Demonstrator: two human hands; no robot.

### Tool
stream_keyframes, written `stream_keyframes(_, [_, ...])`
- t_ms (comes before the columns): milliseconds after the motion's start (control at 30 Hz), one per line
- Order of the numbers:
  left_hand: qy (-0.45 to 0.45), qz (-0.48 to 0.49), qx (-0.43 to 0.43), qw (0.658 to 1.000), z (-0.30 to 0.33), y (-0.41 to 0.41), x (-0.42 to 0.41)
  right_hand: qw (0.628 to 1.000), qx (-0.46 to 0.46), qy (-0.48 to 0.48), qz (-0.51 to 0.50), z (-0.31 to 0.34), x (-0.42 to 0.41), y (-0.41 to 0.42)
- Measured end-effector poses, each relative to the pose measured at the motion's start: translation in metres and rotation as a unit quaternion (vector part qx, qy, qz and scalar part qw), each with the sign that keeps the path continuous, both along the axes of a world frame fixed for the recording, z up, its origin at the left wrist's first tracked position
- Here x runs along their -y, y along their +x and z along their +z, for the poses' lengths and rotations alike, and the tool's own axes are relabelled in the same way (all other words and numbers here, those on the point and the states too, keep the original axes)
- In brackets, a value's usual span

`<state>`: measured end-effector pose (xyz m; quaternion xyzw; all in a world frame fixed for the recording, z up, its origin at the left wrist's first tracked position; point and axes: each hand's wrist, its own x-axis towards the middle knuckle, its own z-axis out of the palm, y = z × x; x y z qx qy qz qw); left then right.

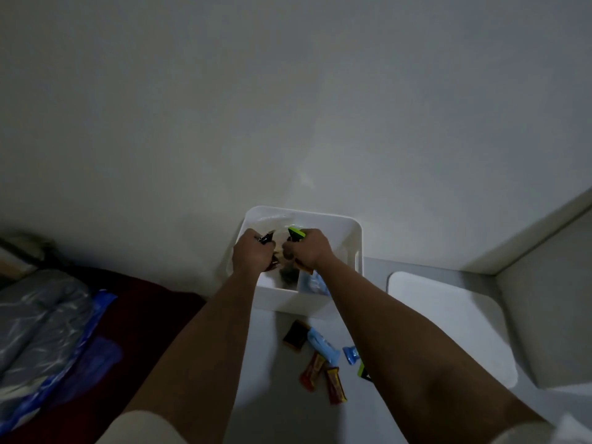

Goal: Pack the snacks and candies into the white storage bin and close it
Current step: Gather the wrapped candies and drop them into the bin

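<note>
Near edge: loose snacks on the white counter (266,363) btwn the forearms – 2 red/yellow bars (315,371), a dark brown packet (294,337), a light blue wrapper (322,344), a smaller blue candy (351,354), and a green/black packet (363,371) partly hidden behind the R forearm. White lid (448,331) lies flat on the counter to the right, apart from the bin.

White storage bin (349,229) sits at the far end of the counter, against the wall, open. Already has stuff in it: blue wrappers in the near-right corner, rest too dark to ID.

Both hands over the bin opening, close together, not touching. Left hand (251,253) fingers curled tight round a dark wrapper (267,237), with more red wrapper showing under the palm. Right hand (306,248) fisted round a green-edged packet (296,233); an orange wrapper end sticks out below.

Far left: bed w/ dark red sheet, plastic-wrapped bundle (41,315) on it.
</note>
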<state>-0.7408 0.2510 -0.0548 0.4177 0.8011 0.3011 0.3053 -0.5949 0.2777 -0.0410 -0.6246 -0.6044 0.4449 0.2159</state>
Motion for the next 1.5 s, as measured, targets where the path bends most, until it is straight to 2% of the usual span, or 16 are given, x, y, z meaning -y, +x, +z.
stream_keyframes(200, [-0.098,-0.024,0.033,0.994,-0.014,-0.002,-0.031,0.992,0.029,-0.083,0.088,-0.013,-0.025,-0.015])
stream_keyframes(300, [-0.105,-0.03,0.035,0.993,-0.01,0.002,-0.03,0.992,0.032,-0.073,0.094,-0.016,-0.027,-0.009])
stream_keyframes(433, [-0.094,-0.061,0.023,0.993,0.006,0.013,-0.014,0.999,-0.016,-0.021,0.029,-0.007,-0.014,0.013])
stream_keyframes(667, [0.003,-0.103,0.009,0.995,0.042,0.04,0.048,0.986,-0.052,0.101,-0.118,0.009,0.055,0.096])
stream_keyframes(833, [0.049,-0.199,0.03,0.978,0.025,0.072,0.111,0.969,0.01,0.108,-0.222,-0.014,0.134,0.176])
stream_keyframes(1000, [0.016,-0.28,0.053,0.958,-0.021,0.09,0.168,0.957,0.101,0.06,-0.264,-0.048,0.211,0.242])
stream_keyframes(1100, [-0.008,-0.312,-0.006,0.95,-0.055,0.094,0.186,0.952,0.133,0.015,-0.274,-0.071,0.248,0.271])
stream_keyframes(1233, [-0.05,-0.307,-0.03,0.95,-0.097,0.094,0.197,0.948,0.148,-0.07,-0.273,-0.105,0.282,0.301])
stream_keyframes(1300, [-0.037,-0.32,-0.09,0.942,-0.126,0.089,0.19,0.951,0.138,-0.099,-0.26,-0.128,0.291,0.309])
stream_keyframes(1367, [-0.029,-0.328,-0.168,0.929,-0.156,0.086,0.181,0.955,0.138,-0.099,-0.243,-0.154,0.293,0.307])
stream_keyframes(1500, [-0.068,-0.355,-0.283,0.888,-0.195,0.095,0.168,0.953,0.27,-0.029,-0.133,-0.204,0.283,0.284])
